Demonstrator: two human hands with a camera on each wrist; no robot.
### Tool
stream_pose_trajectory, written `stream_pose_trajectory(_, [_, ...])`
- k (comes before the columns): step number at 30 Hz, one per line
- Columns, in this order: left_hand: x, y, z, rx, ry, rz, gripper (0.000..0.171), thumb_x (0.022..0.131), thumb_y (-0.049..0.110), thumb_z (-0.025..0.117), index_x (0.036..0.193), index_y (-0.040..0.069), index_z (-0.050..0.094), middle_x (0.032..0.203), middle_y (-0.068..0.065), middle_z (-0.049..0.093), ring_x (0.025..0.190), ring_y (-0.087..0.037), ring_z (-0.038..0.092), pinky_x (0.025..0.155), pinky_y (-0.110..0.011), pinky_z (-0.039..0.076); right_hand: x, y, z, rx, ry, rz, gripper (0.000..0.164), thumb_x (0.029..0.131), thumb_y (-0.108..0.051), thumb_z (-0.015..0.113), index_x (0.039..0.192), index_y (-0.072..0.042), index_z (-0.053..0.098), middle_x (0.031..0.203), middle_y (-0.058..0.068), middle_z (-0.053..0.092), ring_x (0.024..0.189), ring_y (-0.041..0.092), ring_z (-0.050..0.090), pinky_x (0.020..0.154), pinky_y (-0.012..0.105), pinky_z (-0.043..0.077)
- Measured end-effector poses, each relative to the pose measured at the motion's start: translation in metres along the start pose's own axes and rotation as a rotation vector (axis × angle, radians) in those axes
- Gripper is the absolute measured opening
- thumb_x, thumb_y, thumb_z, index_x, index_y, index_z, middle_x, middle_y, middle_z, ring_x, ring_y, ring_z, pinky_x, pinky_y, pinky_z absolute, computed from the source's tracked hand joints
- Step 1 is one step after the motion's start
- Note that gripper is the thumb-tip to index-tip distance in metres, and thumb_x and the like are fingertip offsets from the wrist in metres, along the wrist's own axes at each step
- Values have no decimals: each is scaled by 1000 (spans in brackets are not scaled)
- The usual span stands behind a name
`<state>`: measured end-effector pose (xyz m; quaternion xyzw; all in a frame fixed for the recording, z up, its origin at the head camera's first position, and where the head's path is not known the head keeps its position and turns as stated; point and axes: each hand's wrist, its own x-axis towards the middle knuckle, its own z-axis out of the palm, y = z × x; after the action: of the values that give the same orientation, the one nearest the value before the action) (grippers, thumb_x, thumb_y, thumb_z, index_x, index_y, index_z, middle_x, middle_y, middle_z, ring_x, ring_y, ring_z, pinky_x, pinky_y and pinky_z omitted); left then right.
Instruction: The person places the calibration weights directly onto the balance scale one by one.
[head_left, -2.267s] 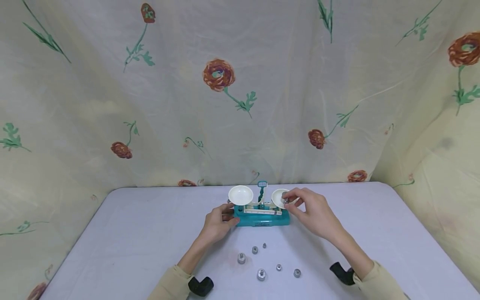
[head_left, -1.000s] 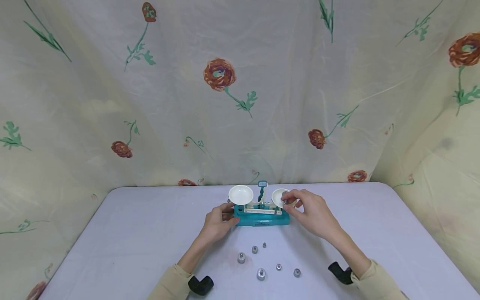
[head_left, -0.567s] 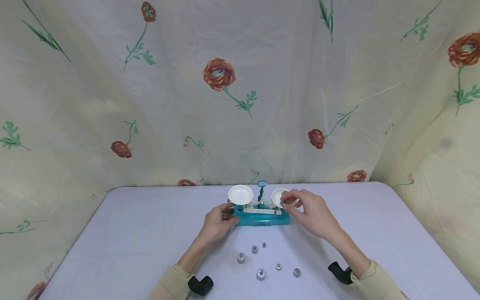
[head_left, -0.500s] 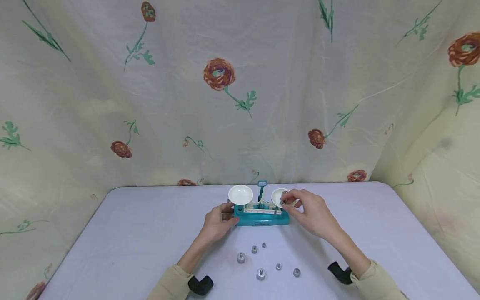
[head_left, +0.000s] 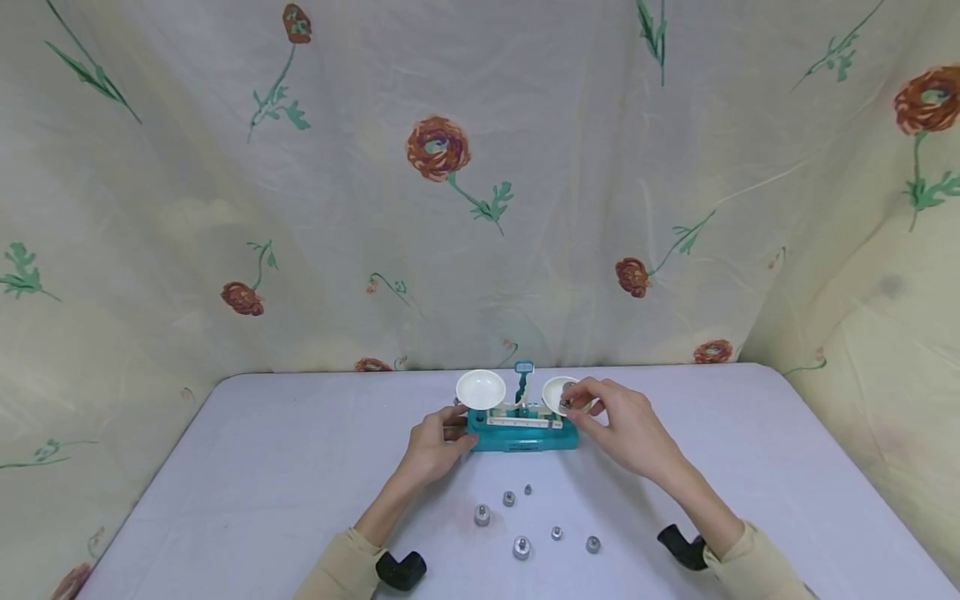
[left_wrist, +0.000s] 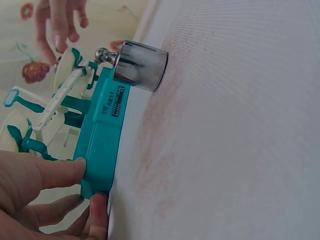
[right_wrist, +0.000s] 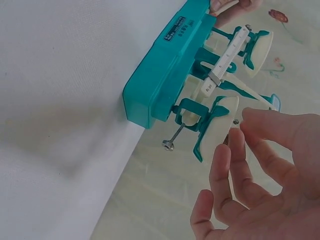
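Observation:
A teal balance scale [head_left: 525,438] with two white pans stands near the table's far edge. At its left end, my left hand [head_left: 432,447] grips the base, thumb in front and fingers behind. My right hand [head_left: 626,423] is at the right pan [head_left: 552,393], pinching a small metal weight [head_left: 565,404] between thumb and fingertips, over the pan's near rim. Part of another metal piece shows by the fingertips; the fingers mostly cover it. The left pan [head_left: 481,390] holds nothing visible. In the right wrist view, a small shiny knob [right_wrist: 236,121] shows beside the fingertips.
Several metal weights of different sizes stand on the pale tablecloth in front of the scale, among them a large one [head_left: 522,548], another [head_left: 482,516] and a smaller one [head_left: 593,545]. Behind the table hangs a flowered curtain [head_left: 337,208].
The pinched weight has shifted slightly left, further over the right pan, with the right fingertips. My left hand has stayed on the base.

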<state>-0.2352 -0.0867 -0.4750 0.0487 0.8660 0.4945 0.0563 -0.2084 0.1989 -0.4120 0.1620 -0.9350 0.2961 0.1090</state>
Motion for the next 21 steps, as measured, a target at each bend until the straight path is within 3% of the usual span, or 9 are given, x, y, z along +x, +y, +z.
stream_pose_trajectory(9, [-1,0,0,-4,6,1,53,100,9,75,149,-2,59,139,-24,69,117,-32,72,97,-43,64,-5,-6,-2,24,-14,-5,20,99,-13,78,118,-16,76,109,0,79,98,17,71,82,32,58])
stream_pose_trajectory(21, [-1,0,0,-7,3,4,53,100,9,74,149,-3,58,139,-25,68,119,-34,72,99,-44,64,-12,-11,2,97,-126,-22,18,99,-16,78,117,-18,77,112,-2,79,95,10,67,79,28,58])
